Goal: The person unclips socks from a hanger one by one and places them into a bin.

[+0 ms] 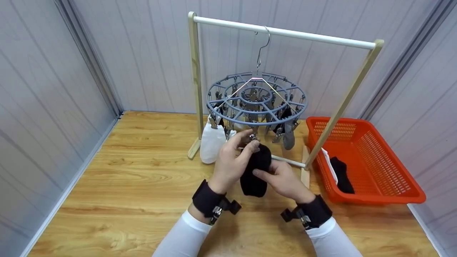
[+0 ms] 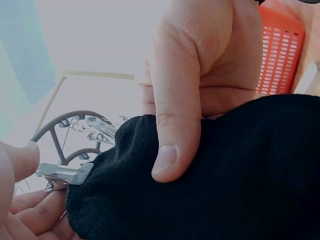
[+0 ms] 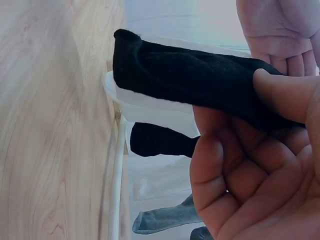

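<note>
A black sock (image 1: 254,184) hangs below the front of the round grey drying hanger (image 1: 257,123). With thumb and fingers, my left hand (image 1: 230,164) pinches a metal clip (image 2: 65,172) whose jaws overlap the sock's edge in the left wrist view. My right hand (image 1: 285,180) grips the same sock lower down, its thumb flat on the cloth and its fingers curled behind. In the right wrist view the sock's free end sticks out past those fingers. Beside my left hand, a white sock (image 1: 211,142) hangs from the hanger.
A wooden stand with a white rod (image 1: 285,34) carries the hanger. Several clips dangle from its rings, and a grey sock (image 1: 289,137) hangs at the right. The orange basket (image 1: 378,196) stands to the right, holding a black sock (image 1: 341,175) and a white piece (image 1: 329,166).
</note>
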`<control>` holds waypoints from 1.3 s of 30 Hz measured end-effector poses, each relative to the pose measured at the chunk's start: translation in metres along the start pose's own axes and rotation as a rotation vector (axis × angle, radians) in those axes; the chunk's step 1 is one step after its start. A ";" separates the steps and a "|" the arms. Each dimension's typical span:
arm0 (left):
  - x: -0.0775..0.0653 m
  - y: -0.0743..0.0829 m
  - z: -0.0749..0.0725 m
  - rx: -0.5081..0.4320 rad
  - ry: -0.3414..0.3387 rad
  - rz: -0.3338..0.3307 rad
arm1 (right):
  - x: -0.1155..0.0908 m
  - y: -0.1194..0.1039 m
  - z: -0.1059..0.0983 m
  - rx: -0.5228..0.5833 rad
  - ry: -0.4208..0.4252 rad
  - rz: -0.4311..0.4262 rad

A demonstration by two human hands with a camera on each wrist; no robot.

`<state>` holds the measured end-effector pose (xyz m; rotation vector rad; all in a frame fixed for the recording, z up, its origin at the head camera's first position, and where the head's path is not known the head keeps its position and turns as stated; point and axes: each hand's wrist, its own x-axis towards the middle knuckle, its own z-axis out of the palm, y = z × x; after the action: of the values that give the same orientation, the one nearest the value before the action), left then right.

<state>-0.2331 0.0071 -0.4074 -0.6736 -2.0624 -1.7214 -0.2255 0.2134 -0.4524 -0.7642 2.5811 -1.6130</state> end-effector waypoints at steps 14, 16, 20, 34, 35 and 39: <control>0.001 -0.004 -0.001 -0.013 0.047 -0.030 | -0.001 -0.001 0.003 0.008 -0.005 0.002; 0.001 -0.004 -0.001 -0.010 0.050 -0.031 | -0.001 -0.002 0.002 0.004 0.000 0.007; 0.002 -0.003 -0.001 -0.040 0.049 -0.026 | -0.001 -0.002 0.002 0.010 0.005 0.010; 0.001 -0.003 -0.001 -0.131 0.035 -0.029 | -0.002 -0.004 0.002 0.004 0.007 -0.014; 0.001 -0.003 -0.001 -0.140 0.036 -0.028 | -0.002 -0.004 0.002 0.010 0.006 -0.017; 0.002 -0.003 -0.001 -0.157 0.047 -0.007 | -0.001 -0.004 0.002 0.027 0.010 -0.018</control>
<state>-0.2360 0.0063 -0.4084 -0.6662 -1.9150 -1.8997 -0.2223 0.2106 -0.4503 -0.7823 2.5607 -1.6581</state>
